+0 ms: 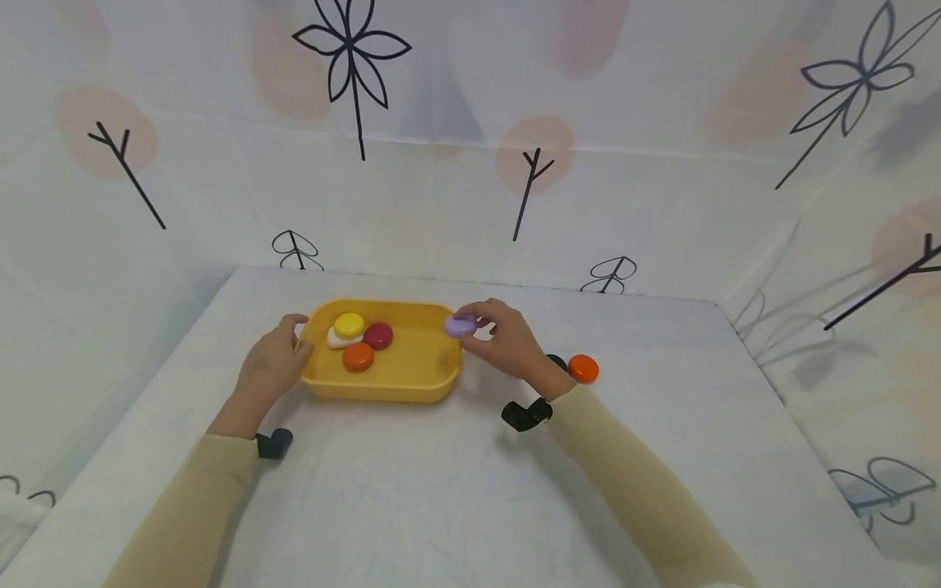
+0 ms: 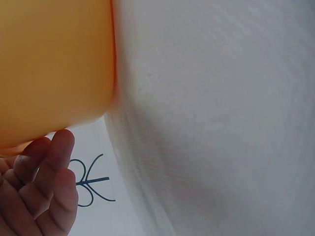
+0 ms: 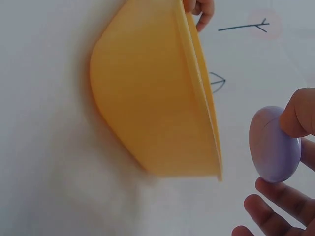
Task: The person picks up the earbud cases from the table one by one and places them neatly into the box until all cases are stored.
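My right hand (image 1: 507,339) pinches a lavender, smooth rounded disc (image 3: 273,142) between thumb and fingers. It holds this piece up at the right rim of a yellow plastic tray (image 1: 412,351). At the opposite end my left hand (image 1: 274,359) grips the tray's left rim, its fingers (image 2: 61,147) against the outer wall. Inside the tray's left half, a yellow disc (image 1: 349,324) lies over a white piece (image 1: 336,338). Beside them are a dark red disc (image 1: 378,336) and an orange disc (image 1: 358,357).
Right of the tray, an orange-red disc (image 1: 584,368) lies on the white-covered table (image 1: 412,490). Next to it is a dark disc (image 1: 556,361), partly hidden by my right wrist. A patterned white cloth (image 1: 441,204) rises behind and at the sides.
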Action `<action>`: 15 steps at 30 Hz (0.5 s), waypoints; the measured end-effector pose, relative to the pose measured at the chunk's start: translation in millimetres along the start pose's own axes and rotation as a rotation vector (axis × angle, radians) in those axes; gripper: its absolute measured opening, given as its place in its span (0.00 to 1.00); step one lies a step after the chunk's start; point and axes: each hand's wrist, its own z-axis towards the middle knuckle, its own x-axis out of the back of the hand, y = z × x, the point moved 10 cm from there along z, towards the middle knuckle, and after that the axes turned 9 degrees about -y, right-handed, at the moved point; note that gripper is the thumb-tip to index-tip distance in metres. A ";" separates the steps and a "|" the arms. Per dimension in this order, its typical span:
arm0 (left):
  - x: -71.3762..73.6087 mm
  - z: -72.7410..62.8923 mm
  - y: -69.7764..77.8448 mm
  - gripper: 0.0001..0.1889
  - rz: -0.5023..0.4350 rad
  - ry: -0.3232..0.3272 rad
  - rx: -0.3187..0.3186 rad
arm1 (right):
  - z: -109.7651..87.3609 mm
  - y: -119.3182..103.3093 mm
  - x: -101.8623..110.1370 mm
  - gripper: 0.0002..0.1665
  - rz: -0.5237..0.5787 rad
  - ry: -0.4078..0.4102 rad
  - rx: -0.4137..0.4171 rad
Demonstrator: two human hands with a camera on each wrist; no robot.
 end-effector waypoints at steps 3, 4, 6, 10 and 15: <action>0.5 -0.7 -0.1 0.30 0.000 0.002 -0.005 | -2.6 7.5 3.8 0.18 0.000 0.000 -0.022; 0.5 -0.9 -0.1 0.30 0.000 0.002 -0.006 | -3.3 10.1 5.0 0.18 0.002 0.001 -0.029; 0.7 -1.1 -0.1 0.30 0.000 0.001 -0.008 | -5.1 14.7 7.2 0.19 0.001 0.002 -0.038; 0.9 -1.2 0.3 0.30 -0.001 -0.001 -0.012 | -9.9 23.0 12.2 0.18 0.005 0.011 -0.055; 1.3 -1.1 0.5 0.30 -0.003 -0.001 -0.016 | -16.4 34.5 17.2 0.18 -0.005 0.012 -0.079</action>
